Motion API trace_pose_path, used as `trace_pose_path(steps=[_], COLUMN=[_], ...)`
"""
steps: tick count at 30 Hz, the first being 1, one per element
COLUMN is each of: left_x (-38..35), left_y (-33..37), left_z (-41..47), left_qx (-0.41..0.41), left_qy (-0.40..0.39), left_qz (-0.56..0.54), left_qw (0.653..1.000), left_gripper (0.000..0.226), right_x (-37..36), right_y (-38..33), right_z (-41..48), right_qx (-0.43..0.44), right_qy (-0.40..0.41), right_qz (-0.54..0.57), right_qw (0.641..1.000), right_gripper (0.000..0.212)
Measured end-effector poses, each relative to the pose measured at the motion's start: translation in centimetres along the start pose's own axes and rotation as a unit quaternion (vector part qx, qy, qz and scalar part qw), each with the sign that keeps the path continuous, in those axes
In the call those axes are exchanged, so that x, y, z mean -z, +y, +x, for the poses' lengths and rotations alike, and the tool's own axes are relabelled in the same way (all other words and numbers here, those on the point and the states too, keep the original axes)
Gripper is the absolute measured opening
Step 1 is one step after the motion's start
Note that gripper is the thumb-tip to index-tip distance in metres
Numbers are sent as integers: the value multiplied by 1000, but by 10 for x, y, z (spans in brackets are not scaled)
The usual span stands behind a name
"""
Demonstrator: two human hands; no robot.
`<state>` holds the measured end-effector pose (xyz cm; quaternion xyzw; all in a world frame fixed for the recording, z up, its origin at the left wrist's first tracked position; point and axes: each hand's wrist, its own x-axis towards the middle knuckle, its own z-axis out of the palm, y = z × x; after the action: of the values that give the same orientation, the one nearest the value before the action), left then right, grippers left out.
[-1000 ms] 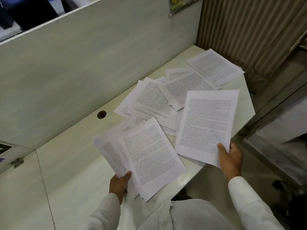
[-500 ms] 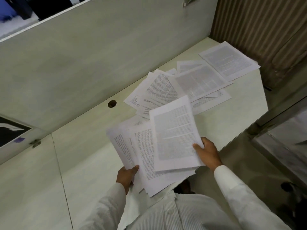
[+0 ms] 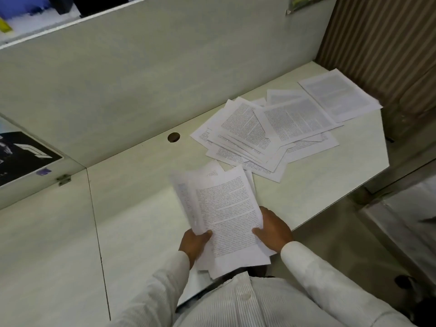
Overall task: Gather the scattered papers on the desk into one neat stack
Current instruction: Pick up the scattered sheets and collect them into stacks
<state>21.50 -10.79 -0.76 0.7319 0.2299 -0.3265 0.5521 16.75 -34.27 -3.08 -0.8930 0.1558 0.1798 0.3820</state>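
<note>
**Desk:** Where are the papers in relation to your grips?

**Operator:** I have a bundle of sheets between both of them, over the near edge of the bench. My left grip is clenched on the bundle's lower left edge, with the thumb on top and the fingers underneath. My right grip grasps the lower right edge, and its thumb lies flat on the top page.

**Desk:** Is the bundle squared up?

**Operator:** No. The sheets are fanned, with the left ones sticking out and curling past the top page. The bottom ends hang unevenly toward my shirt.

**Desk:** And the rest?

**Operator:** A loose pile lies flat on the bench beyond the bundle, up and to the right of my grips, and neither grip touches it. Its pages overlap at different angles. Its nearest corner sits close to the top of the bundle, but I cannot tell whether they meet. One more page lies at the far right corner of the bench, just beside the pile.

**Desk:** Any landmarks?

**Operator:** A round cable hole is just left of the pile, by the partition. A dark poster is on the panel to my left.
</note>
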Motion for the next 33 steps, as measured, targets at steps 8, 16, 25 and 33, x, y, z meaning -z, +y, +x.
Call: trace_pose_path(steps=[8,16,25,33], left_x=[85,161,228,281], left_y=[-2,-34,-86,-72], left_z=[-32,-83,-122,-146], left_qx=[-48,-63,-115,-248], left_qy=[-92,-176,-133,134], left_qz=[-24,-23,-44,-186], left_qw=[994,982,983,941], left_gripper=[40,40,38,11], right_x=[-12,-54,-115,-141], right_y=[-42,-148,-203,-260], right_z=[-21,-77,-127,-124], right_qx=[-110,-13,23,88], right_qy=[17,-67,-76,-42], right_qz=[313,412,408,337], right_qw=[943,908,910,936], right_gripper=[62,37,36,14])
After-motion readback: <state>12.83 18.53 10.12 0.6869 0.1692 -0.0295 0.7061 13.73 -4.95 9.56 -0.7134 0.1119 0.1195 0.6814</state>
